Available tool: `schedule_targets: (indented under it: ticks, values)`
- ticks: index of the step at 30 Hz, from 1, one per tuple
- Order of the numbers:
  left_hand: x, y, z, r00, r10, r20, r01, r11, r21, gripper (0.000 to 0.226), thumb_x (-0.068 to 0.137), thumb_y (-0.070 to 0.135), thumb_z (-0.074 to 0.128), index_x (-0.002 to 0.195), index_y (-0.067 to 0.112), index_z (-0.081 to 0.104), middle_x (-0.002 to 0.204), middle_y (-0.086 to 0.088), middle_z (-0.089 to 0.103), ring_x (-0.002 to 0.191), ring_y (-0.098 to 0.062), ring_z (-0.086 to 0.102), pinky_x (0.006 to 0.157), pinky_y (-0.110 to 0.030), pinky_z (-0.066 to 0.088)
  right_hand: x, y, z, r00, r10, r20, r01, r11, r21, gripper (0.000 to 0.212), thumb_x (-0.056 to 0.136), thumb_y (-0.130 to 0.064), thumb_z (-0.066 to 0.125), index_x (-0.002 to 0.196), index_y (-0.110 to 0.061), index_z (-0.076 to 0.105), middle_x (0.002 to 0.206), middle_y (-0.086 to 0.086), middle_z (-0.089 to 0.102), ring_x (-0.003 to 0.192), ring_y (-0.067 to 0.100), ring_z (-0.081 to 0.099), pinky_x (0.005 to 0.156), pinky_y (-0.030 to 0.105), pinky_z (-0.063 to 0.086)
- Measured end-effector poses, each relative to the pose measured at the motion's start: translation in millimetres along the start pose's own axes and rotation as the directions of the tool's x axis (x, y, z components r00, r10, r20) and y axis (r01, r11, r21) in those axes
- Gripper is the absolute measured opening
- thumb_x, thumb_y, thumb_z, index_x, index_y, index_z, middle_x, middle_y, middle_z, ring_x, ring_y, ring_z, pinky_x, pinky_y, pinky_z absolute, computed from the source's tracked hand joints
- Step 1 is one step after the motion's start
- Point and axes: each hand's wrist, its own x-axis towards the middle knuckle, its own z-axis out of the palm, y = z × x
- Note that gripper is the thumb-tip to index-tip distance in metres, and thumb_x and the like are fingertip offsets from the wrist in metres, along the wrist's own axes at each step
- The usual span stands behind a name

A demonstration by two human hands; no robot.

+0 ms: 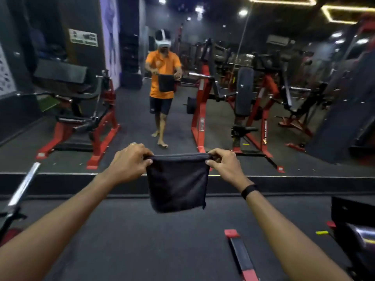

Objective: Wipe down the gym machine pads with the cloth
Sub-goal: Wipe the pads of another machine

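Plainly early in the job. Far left: a chrome bar (24, 184) slanting up from the floor edge, and beyond it, in the wall mirror (304, 118), a red-framed machine (81, 118) with dark pads. Left hand (129, 161) out in front, fingers and thumb curled, pinching one top corner of the dark cloth (177, 183). Cloth held folded and hanging free in mid-air between both hands, touching no pad. Right hand (223, 165), black band on the wrist, pinching the opposite top corner the same way. Further right in the mirror: an upright dark back pad (244, 90) on another red machine, well apart from the cloth. Bottom right: part of a machine (353, 230) close by, too cropped to identify. No wiping contact visible anywhere; by the look of it, every pad left to do, cloth only being readied.
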Motion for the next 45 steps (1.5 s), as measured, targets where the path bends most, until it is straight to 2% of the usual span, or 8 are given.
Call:
schedule_targets:
  ticks: [4,8,14,18,22,29,34,45]
  values:
    - [112,-3,40,0.995,0.099,0.010,-0.099,0.994,-0.042,0.017,0.091,0.024,0.068,0.105,0.027,0.076,0.097,0.003,0.068,0.103,-0.024,0.060,0.082,-0.043,0.051,76,52,1,0.976,0.103,-0.192,-0.083,0.991,0.107,0.015,0.071,-0.034,0.077,0.076,-0.043,0.066,0.071,-0.015,0.066,0.073,0.010,0.063,0.077,0.044,0.056]
    - [221,8,48,0.976,0.214,0.047,-0.215,0.976,0.030,0.022,0.094,0.026,0.066,0.113,0.021,0.074,0.107,0.003,0.065,0.109,-0.022,0.056,0.085,-0.041,0.049,149,91,-18,0.956,0.154,-0.250,-0.121,0.982,0.144,0.026,0.075,-0.016,0.082,0.078,-0.038,0.068,0.073,-0.012,0.068,0.075,0.013,0.066,0.079,0.048,0.057]
    - [352,33,94,0.964,0.263,-0.037,-0.265,0.962,-0.066,0.015,0.090,0.022,0.068,0.104,0.021,0.075,0.100,0.002,0.063,0.104,-0.023,0.057,0.080,-0.039,0.049,236,146,-62,0.933,0.167,-0.319,-0.141,0.985,0.103,0.026,0.074,-0.018,0.081,0.078,-0.039,0.068,0.078,-0.011,0.071,0.080,0.016,0.068,0.080,0.049,0.057]
    - [426,57,142,0.954,0.300,0.004,-0.296,0.942,-0.161,0.016,0.091,0.023,0.068,0.106,0.021,0.074,0.098,0.006,0.062,0.104,-0.023,0.059,0.078,-0.037,0.047,271,192,-94,0.913,0.190,-0.361,-0.173,0.982,0.080,0.025,0.072,-0.021,0.081,0.076,-0.043,0.068,0.074,-0.013,0.069,0.074,0.011,0.065,0.079,0.048,0.057]
    - [500,97,195,0.934,0.348,0.074,-0.321,0.914,-0.248,0.018,0.094,0.025,0.064,0.109,0.024,0.073,0.106,0.006,0.071,0.105,-0.022,0.064,0.084,-0.041,0.051,297,247,-129,0.863,0.254,-0.437,-0.240,0.967,0.088,0.014,0.063,-0.044,0.075,0.076,-0.042,0.072,0.073,-0.014,0.071,0.074,0.011,0.066,0.076,0.045,0.057]
    - [637,192,274,0.807,0.580,0.112,-0.477,0.751,-0.456,0.013,0.093,0.023,0.064,0.102,0.025,0.073,0.101,0.004,0.073,0.101,-0.021,0.065,0.085,-0.041,0.052,335,325,-205,0.707,0.349,-0.615,-0.333,0.931,0.146,0.010,0.085,-0.003,0.075,0.088,-0.012,0.071,0.081,0.008,0.073,0.076,0.014,0.066,0.073,0.029,0.053]
    - [722,279,307,0.691,0.721,0.060,-0.574,0.597,-0.560,0.009,0.091,0.021,0.064,0.097,0.025,0.070,0.087,0.009,0.067,0.092,-0.023,0.067,0.080,-0.041,0.053,350,364,-265,0.588,0.337,-0.735,-0.406,0.909,0.093,0.014,0.085,-0.001,0.074,0.088,-0.014,0.069,0.079,0.002,0.070,0.075,0.012,0.062,0.077,0.035,0.052]
    - [797,495,424,0.443,0.897,-0.007,-0.641,0.311,-0.702,0.008,0.094,0.021,0.063,0.100,0.023,0.069,0.092,0.004,0.067,0.094,-0.026,0.064,0.083,-0.045,0.052,308,440,-392,0.376,0.258,-0.890,-0.606,0.795,-0.026,0.015,0.082,-0.014,0.078,0.087,-0.025,0.068,0.076,-0.010,0.066,0.071,0.004,0.057,0.069,0.025,0.045]
